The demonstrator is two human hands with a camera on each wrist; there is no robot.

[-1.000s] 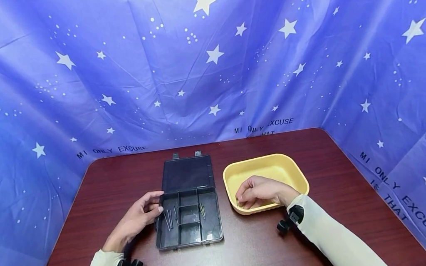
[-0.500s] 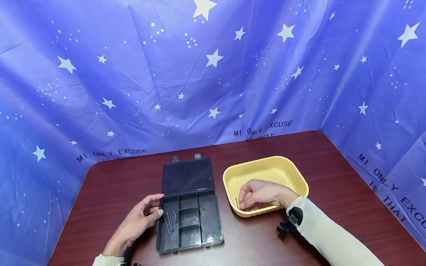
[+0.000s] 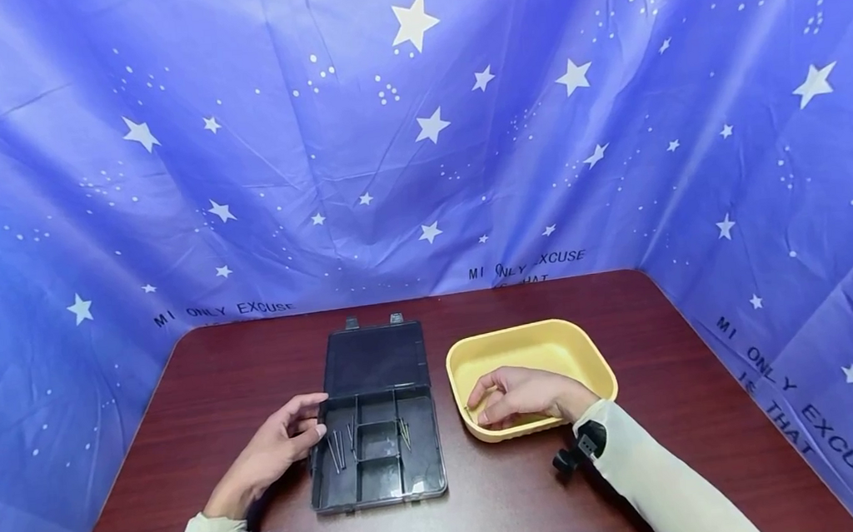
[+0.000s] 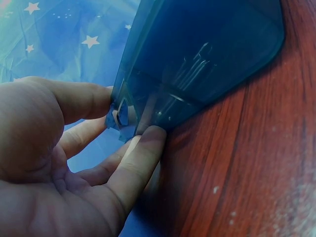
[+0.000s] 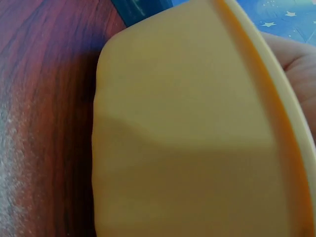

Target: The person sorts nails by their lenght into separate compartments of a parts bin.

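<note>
While the left hand [image 3: 275, 446] rested, fingers loosely bent, against the left edge of an unfolded black case [image 3: 377, 442], the right hand [image 3: 529, 395] reached down inside a yellow basin [image 3: 554, 354]; whether it pinched anything, I couldn't tell. Slim metal pieces [image 3: 340, 450] lay in the case's left and right compartments.

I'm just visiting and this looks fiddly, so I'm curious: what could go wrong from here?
The left hand touches the left edge of the open black case, so a nudge might jostle the thin metal pieces lying loose inside.

The right hand is down in the yellow tray. Whether it holds anything is unclear, but a similarly thin piece could easily slip away.
</note>
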